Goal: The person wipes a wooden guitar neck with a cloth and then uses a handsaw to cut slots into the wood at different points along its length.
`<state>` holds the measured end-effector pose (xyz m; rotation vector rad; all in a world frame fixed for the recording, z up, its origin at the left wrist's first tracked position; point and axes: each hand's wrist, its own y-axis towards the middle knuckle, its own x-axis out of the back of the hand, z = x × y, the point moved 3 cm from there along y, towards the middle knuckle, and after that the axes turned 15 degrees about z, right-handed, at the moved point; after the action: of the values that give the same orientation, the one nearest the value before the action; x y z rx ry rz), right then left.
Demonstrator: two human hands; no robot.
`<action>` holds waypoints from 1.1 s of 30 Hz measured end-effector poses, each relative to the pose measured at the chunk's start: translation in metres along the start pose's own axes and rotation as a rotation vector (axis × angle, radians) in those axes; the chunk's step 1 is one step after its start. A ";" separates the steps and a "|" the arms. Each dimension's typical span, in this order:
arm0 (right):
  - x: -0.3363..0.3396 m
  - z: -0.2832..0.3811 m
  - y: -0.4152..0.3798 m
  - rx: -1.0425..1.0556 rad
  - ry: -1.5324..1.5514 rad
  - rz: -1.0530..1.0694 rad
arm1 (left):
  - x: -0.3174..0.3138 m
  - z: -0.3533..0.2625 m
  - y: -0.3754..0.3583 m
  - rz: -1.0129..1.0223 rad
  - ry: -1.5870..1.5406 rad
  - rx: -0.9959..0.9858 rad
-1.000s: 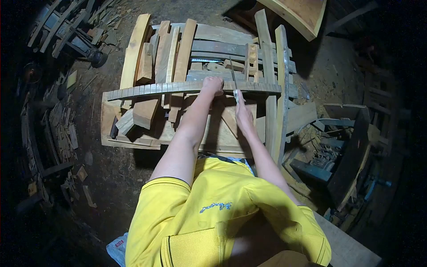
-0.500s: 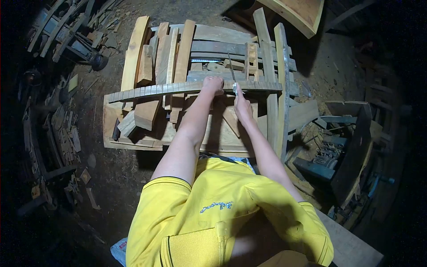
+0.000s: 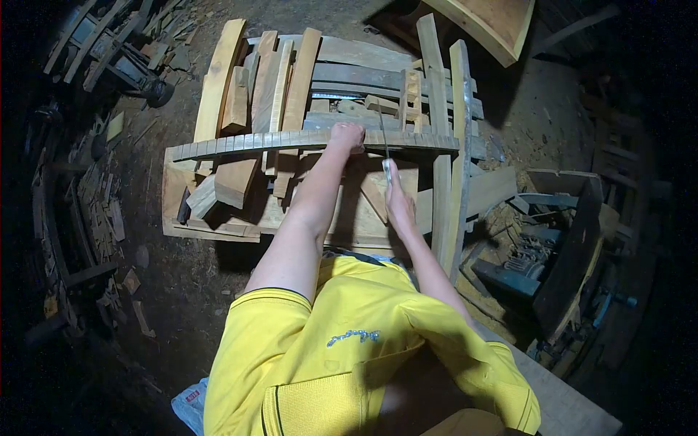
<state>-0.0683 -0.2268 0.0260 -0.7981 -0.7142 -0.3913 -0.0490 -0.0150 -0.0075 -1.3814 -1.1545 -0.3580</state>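
Observation:
A long, slightly curved wooden strip (image 3: pixel 240 145) with many evenly spaced cuts along it lies crosswise over the other boards. My left hand (image 3: pixel 347 136) is closed on it near its middle. Just to the right, my right hand (image 3: pixel 400 203) grips the handle of a handsaw (image 3: pixel 384 138). The saw's thin blade points away from me and crosses the strip. How deep its teeth sit in the wood is too small to tell.
Several planks (image 3: pixel 302 80) lie lengthwise under the strip on a low wooden bench (image 3: pixel 211 231). Wood blocks (image 3: pixel 236 182) sit at its left. A wooden box with a motor (image 3: pixel 534 258) stands at the right. Offcuts (image 3: pixel 109 211) litter the floor at left.
My right hand has drawn the handsaw back toward me, so its handle is now clear of the strip. My left hand stays on the strip; the whole view has shifted slightly.

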 end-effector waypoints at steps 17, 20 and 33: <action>-0.014 -0.015 -0.038 -0.023 0.004 0.066 | 0.001 0.000 -0.002 0.045 0.010 0.005; -0.018 -0.008 -0.032 -0.018 -0.008 0.059 | 0.004 -0.001 -0.004 0.076 0.009 0.021; -0.012 -0.010 -0.039 -0.039 0.038 0.075 | -0.007 0.004 0.008 0.057 0.027 0.019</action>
<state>-0.0945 -0.2590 0.0318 -0.8499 -0.6411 -0.3525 -0.0476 -0.0122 -0.0181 -1.3860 -1.0913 -0.3233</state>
